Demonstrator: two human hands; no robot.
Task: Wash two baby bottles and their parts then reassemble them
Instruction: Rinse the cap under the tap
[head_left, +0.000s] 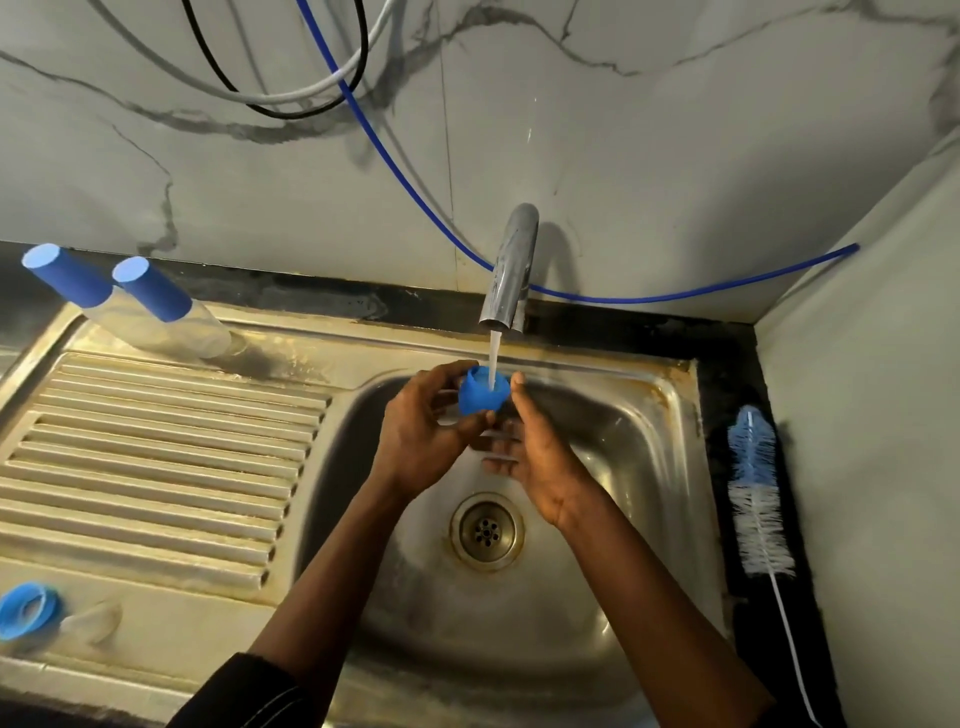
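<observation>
Catching the tap's (509, 270) stream in its open top, the blue cap (480, 397) sits above the sink (623, 415) basin. The left hand (421, 436) grips it, fingers curled round its side. The right hand (540, 462) lies beneath with fingers spread loosely, thumb upright just beside the rim. Two capped bottles (171, 322) stand at the drainboard's (156, 441) far edge. A blue ring (26, 610) and clear teat (88, 621) lie near its front corner. A bottle brush (758, 499) rests on the dark tabletop (737, 364).
</observation>
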